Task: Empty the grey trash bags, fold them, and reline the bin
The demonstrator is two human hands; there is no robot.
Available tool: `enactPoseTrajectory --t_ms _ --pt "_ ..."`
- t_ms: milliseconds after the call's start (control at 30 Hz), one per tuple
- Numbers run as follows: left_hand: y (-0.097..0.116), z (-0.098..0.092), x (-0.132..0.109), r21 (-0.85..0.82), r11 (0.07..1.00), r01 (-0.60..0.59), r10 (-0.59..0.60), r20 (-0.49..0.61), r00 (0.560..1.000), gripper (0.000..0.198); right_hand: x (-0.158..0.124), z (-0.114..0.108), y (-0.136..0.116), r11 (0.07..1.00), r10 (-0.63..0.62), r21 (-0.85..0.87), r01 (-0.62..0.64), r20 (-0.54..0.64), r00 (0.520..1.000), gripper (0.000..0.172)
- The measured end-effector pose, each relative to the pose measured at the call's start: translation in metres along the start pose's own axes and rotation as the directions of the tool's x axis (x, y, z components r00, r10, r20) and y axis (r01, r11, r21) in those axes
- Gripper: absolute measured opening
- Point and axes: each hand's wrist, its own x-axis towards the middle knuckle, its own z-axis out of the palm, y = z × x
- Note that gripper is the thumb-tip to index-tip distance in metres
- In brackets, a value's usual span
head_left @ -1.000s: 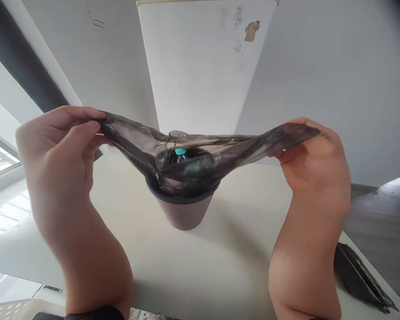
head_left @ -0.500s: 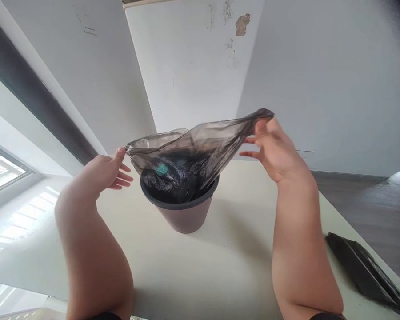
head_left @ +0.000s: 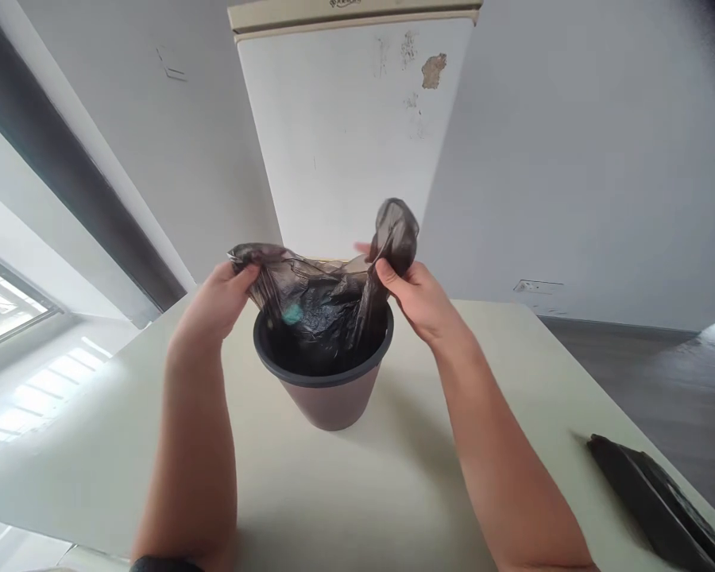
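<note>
Above the brown plastic wastebasket (head_left: 330, 405), two bare hands hold a translucent black garbage bag (head_left: 327, 318) by its upper edge; its lower part sits inside the wastebasket. Left hand (head_left: 218, 302), at the wastebasket's left: thumb pressed on the film, fingers curled behind it, no gap seen. Right hand (head_left: 420, 298), at its right: thumb clamped on a gathered tuft that stands higher than the left-hand edge (one fingertip, blurred, juts past the tuft); how its other fingers grip cannot be told. Key relation: the bag's upper edge runs left to right across the wastebasket, sagging between the two grips, bulk below the fingers. Both hands touch the bag; the right thumb reaches slightly farther in over the wastebasket. Left of the wastebasket's middle, a teal patch (head_left: 292, 314) shows through the film, identity unclear. Well to the wastebasket's right, on the pale tabletop (head_left: 334, 500), lies a folded black plastic bundle (head_left: 655, 496).
</note>
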Motion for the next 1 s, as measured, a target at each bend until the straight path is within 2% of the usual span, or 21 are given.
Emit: enactPoseTrajectory --t_ms 100,167,233,300,367,433,500,600,733,833,1000 --pt "0.008 0.021 -0.003 -0.223 0.97 -0.094 0.073 -0.098 0.992 0.045 0.0 0.019 -0.003 0.994 -0.066 0.084 0.07 -0.048 0.997 0.057" --pt "0.021 0.028 -0.01 -0.276 0.95 -0.147 0.106 -0.16 0.981 0.048 -0.003 0.02 -0.01 0.991 -0.069 0.106 0.077 -0.081 0.994 0.061" --pt "0.035 0.031 -0.019 -0.356 0.916 -0.185 0.118 -0.202 0.972 0.04 -0.007 0.015 -0.019 0.987 -0.07 0.136 0.085 -0.111 0.991 0.062" --pt "0.046 0.032 -0.027 -0.469 0.868 -0.165 0.099 -0.162 0.982 0.029 -0.011 0.01 -0.026 0.985 -0.072 0.15 0.091 -0.132 0.989 0.059" --pt "0.053 0.034 -0.031 -0.538 0.841 -0.063 0.063 -0.017 0.998 0.026 -0.014 0.008 -0.03 0.986 -0.076 0.133 0.099 -0.163 0.984 0.054" --pt "0.057 0.038 -0.034 -0.509 0.858 0.074 0.016 0.171 0.985 0.028 -0.017 0.01 -0.032 0.986 -0.084 0.125 0.108 -0.187 0.979 0.051" --pt "0.06 0.043 -0.036 -0.424 0.89 0.169 -0.03 0.316 0.948 0.026 -0.019 0.014 -0.031 0.98 -0.076 0.169 0.102 -0.156 0.985 0.049" --pt "0.063 0.047 -0.041 -0.296 0.939 0.177 -0.041 0.414 0.909 0.026 -0.021 0.021 -0.031 0.96 0.0 0.279 0.003 -0.01 1.0 0.042" --pt "0.072 0.048 -0.05 -0.14 0.99 -0.02 0.07 0.361 0.93 0.031 -0.021 0.027 -0.035 0.928 0.072 0.354 -0.116 0.136 0.988 0.03" --pt "0.078 0.051 -0.055 -0.043 0.989 -0.143 0.15 0.285 0.947 0.03 -0.02 0.031 -0.035 0.94 0.085 0.322 -0.114 0.103 0.991 0.025" --pt "0.077 0.056 -0.056 -0.067 0.993 -0.099 0.113 0.257 0.96 0.028 -0.019 0.037 -0.027 0.981 0.077 0.18 -0.078 0.012 0.997 0.03"
